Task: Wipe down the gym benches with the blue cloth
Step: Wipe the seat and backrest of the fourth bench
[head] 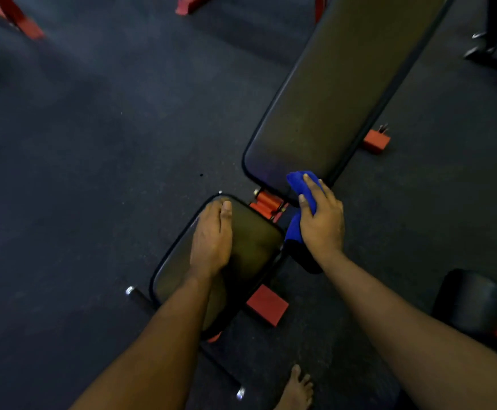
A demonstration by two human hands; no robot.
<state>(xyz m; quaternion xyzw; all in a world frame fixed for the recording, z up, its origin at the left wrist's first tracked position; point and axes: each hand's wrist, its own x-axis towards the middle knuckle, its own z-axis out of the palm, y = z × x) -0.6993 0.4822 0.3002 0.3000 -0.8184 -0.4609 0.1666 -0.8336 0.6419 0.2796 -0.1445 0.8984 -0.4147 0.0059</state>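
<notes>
A black padded gym bench runs from the lower middle to the upper right. Its long back pad (339, 93) sits beyond the short seat pad (250, 241). My right hand (321, 220) holds the blue cloth (302, 187) against the near corner of the back pad, fingers wrapped over the bunched cloth; part of the cloth hangs down below the hand. My left hand (211, 238) lies flat on the seat pad with fingers straight, near its far edge.
Red frame parts (266, 204) join the two pads, and red feet (268, 304) stick out below. A black roller pad (468, 300) stands at the right. More red equipment legs (19, 19) are at the top left. A bare foot (296, 389) stands on the dark rubber floor.
</notes>
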